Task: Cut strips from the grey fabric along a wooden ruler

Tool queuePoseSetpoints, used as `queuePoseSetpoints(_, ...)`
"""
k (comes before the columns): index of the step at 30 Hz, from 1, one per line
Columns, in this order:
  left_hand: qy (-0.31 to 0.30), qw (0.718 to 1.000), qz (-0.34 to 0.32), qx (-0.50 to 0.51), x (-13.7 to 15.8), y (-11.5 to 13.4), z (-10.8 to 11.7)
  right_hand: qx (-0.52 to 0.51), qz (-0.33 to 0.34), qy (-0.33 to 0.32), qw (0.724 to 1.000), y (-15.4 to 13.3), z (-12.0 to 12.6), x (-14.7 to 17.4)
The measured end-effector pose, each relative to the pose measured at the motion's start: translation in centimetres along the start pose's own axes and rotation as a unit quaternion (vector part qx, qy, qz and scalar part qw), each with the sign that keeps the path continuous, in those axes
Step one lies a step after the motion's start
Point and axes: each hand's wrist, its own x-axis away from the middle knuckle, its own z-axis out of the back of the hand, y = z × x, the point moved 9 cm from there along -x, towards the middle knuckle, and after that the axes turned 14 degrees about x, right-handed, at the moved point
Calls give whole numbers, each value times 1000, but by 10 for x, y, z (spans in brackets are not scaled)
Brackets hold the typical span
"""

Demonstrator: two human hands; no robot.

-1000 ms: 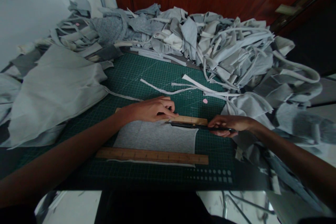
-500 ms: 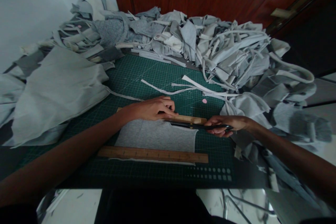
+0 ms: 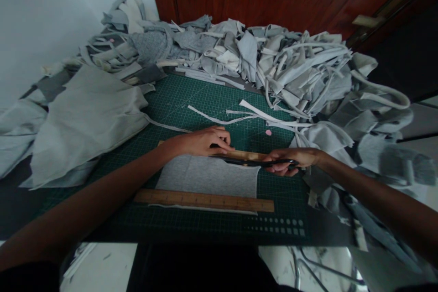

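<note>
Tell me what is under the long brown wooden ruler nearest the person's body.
Light grey rectangular fabric runs up to the ruler; a thin pale fabric edge shows along its near side. Green gridded cutting mat lies around them. What is directly beneath is covered.

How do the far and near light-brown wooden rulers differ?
The far light-brown wooden ruler is partly covered by the left hand; the near light-brown wooden ruler has neither hand on it. The black scissors sit close along the far ruler's near edge, while the near ruler lies across the grey fabric piece, apart from them. Both are straight and run roughly left to right.
</note>
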Motion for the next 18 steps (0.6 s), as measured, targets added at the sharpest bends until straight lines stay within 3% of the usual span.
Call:
queuePoseSetpoints(13, 10, 999, -1, 33, 1, -1, 2, 27, -18, 12, 999, 2, 1, -3)
queuePoseSetpoints(18, 6, 1000, -5, 29, 1, -2, 0, 23, 4, 5, 1000, -2, 1, -2)
